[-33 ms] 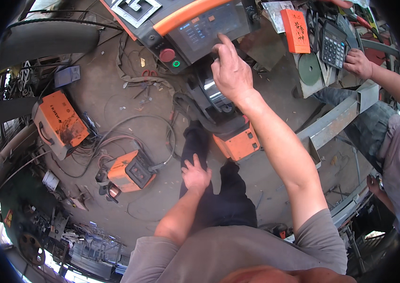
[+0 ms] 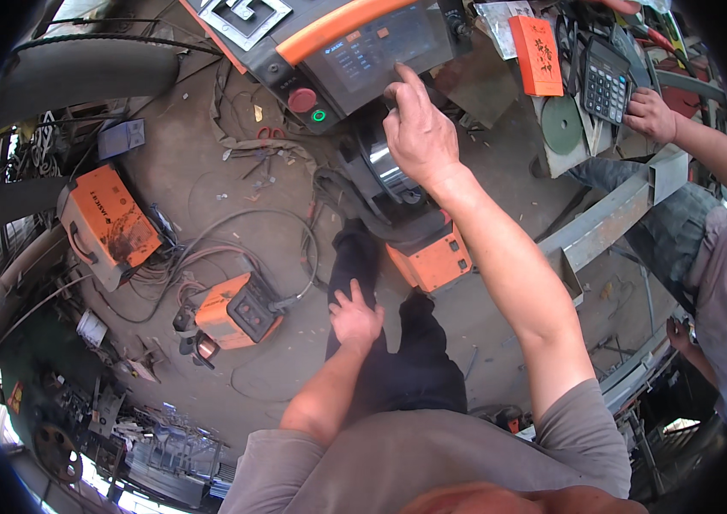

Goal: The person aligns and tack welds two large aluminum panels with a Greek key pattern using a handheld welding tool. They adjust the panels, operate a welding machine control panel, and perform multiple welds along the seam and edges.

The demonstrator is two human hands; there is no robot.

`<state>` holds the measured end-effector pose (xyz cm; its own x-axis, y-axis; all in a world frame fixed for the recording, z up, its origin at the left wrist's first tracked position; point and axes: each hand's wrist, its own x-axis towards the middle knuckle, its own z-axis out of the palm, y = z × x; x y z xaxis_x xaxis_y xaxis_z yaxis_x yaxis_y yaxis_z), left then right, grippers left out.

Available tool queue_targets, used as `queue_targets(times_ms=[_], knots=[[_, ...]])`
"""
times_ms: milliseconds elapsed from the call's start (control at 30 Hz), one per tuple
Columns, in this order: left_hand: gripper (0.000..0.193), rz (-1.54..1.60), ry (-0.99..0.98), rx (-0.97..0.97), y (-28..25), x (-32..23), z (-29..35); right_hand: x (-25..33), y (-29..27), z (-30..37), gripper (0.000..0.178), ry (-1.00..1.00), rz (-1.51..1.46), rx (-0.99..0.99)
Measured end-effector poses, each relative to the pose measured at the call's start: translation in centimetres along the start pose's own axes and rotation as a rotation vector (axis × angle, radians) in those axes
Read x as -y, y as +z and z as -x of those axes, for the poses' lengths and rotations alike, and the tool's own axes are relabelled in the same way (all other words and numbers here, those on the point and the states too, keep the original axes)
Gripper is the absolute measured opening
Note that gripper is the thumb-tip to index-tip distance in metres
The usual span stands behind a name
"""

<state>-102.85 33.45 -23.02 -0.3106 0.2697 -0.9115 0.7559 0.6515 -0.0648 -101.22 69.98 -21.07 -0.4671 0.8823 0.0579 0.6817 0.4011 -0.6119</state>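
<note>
My right hand [image 2: 419, 128] reaches forward to the touchscreen [image 2: 380, 51] of an orange and dark grey control panel. Its index finger is stretched out to the lower part of the screen, and the other fingers are bent with nothing in them. Whether the fingertip presses the glass I cannot tell. On the panel's left part are a red push button [image 2: 302, 100] and a green-ringed button [image 2: 319, 116]. My left hand [image 2: 356, 317] lies open on my left trouser leg [image 2: 355, 257], fingers spread, holding nothing.
Orange machine boxes [image 2: 110, 214] with coiled cables [image 2: 200, 257] stand on the floor at left. At right, a co-worker's hand [image 2: 653, 116] touches a calculator [image 2: 607, 81] beside an orange box [image 2: 536, 56] and a green disc [image 2: 561, 125]. A metal beam [image 2: 603, 218] runs below them.
</note>
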Motion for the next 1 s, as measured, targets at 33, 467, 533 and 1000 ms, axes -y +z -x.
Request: queue_targets(times_ms=[33, 467, 533, 1000], knots=[[0.099, 0.001, 0.000, 0.001, 0.0, -0.1, -0.1, -0.3, 0.1, 0.3, 0.034, -0.028, -0.004, -0.018], [0.096, 0.019, 0.002, 0.015, -0.3, -0.2, -0.4, 1.5, 1.7, -0.9, 0.039, -0.085, -0.027, 0.053], [0.096, 0.023, -0.002, 0.024, -0.4, -0.2, -0.4, 1.6, 1.8, -0.9, 0.039, -0.081, -0.030, 0.057], [0.096, 0.032, -0.005, 0.025, -0.8, -0.5, -0.5, 1.8, 2.1, -1.1, 0.042, -0.058, 0.017, 0.126]])
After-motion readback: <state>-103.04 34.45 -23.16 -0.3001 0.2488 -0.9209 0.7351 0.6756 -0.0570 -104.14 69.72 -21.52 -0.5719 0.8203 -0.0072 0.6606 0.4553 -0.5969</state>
